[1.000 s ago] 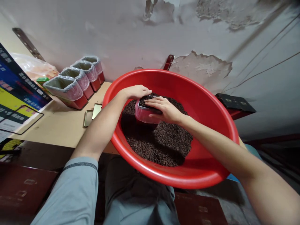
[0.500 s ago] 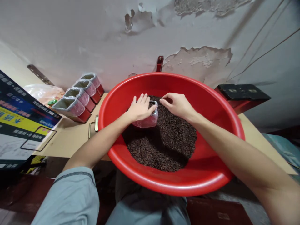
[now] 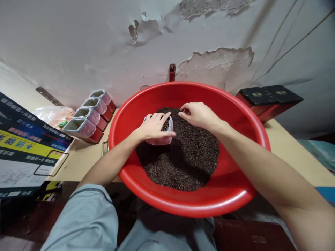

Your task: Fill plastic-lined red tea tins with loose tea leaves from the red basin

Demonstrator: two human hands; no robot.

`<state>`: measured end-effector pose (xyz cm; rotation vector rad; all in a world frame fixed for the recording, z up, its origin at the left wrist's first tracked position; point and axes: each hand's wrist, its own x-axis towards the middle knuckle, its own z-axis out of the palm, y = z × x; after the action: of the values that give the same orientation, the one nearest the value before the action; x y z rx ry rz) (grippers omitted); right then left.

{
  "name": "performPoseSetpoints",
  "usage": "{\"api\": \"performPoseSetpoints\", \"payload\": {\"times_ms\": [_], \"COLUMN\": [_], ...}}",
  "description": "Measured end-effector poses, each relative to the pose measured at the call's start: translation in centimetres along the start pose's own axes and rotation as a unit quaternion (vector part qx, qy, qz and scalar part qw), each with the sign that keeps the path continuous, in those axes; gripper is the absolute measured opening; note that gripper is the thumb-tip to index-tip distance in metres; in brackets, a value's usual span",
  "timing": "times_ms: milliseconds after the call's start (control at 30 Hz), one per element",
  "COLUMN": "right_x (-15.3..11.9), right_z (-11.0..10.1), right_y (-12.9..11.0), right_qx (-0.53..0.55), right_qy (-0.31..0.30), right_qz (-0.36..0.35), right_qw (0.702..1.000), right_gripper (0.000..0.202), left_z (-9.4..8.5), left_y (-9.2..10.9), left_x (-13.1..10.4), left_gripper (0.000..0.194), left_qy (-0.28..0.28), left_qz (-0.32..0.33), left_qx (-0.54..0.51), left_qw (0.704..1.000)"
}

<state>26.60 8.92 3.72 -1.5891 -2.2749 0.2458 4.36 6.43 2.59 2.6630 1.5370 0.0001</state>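
Note:
A large red plastic basin [image 3: 235, 188] holds a heap of dark loose tea leaves [image 3: 188, 160]. At the heap's left part stands a small container [image 3: 161, 141] lined with clear plastic, with dark leaves showing at its mouth. My left hand [image 3: 153, 126] lies over its top, fingers spread and thumb stretched past the right rim. Just right of the container, above the leaves, my right hand [image 3: 197, 113] has its fingers curled and its thumb close to the index finger. What those fingers hold, if anything, is hidden.
Several red tins [image 3: 95, 135] with plastic liners stand in a row at the left. Two black-topped red boxes [image 3: 269, 99] are behind the basin on the right. A printed carton [image 3: 28, 146] stands at the table's [image 3: 83, 153] left end, before a peeling wall [image 3: 104, 42].
My left hand has slid slightly left and nearer on the container, its fingers now bent over the top. My right hand is nearly unchanged. The view has shifted a little.

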Motion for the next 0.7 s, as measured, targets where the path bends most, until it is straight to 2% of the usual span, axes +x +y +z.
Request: {"api": "performPoseSetpoints", "payload": {"times_ms": [233, 367, 467, 567, 633, 700], "right_x": [0.8, 2.2, 3.0, 2.3, 1.4, 0.6], "right_z": [-0.1, 1.3, 3.2, 6.1, 8.4, 10.7], "right_y": [1.8, 4.9, 8.1, 10.2, 10.0, 8.8], "right_qx": [-0.018, -0.055, -0.102, -0.130, -0.139, -0.149], "right_qy": [0.032, 0.030, -0.058, -0.184, -0.242, -0.268], "right_qz": [0.043, 0.051, 0.105, 0.172, 0.202, 0.232], "right_qw": [0.998, 0.997, 0.987, 0.959, 0.939, 0.923], "right_gripper": [0.027, 0.032, 0.039, 0.069, 0.096, 0.114], "left_z": [0.5, 1.0, 0.9, 0.7, 0.6, 0.6], "left_y": [0.9, 1.7, 1.9, 1.5, 1.0, 0.3], "left_x": [0.5, 0.3, 0.3, 0.7, 0.9, 1.1], "left_gripper": [0.074, 0.076, 0.077, 0.078, 0.078, 0.080], "left_qy": [0.037, 0.035, 0.032, 0.023, 0.018, 0.019], "left_qz": [-0.030, -0.048, -0.045, -0.049, -0.054, -0.045], "left_qx": [0.063, 0.059, 0.045, 0.020, 0.003, -0.017], "left_qw": [0.997, 0.997, 0.997, 0.998, 0.998, 0.999]}}
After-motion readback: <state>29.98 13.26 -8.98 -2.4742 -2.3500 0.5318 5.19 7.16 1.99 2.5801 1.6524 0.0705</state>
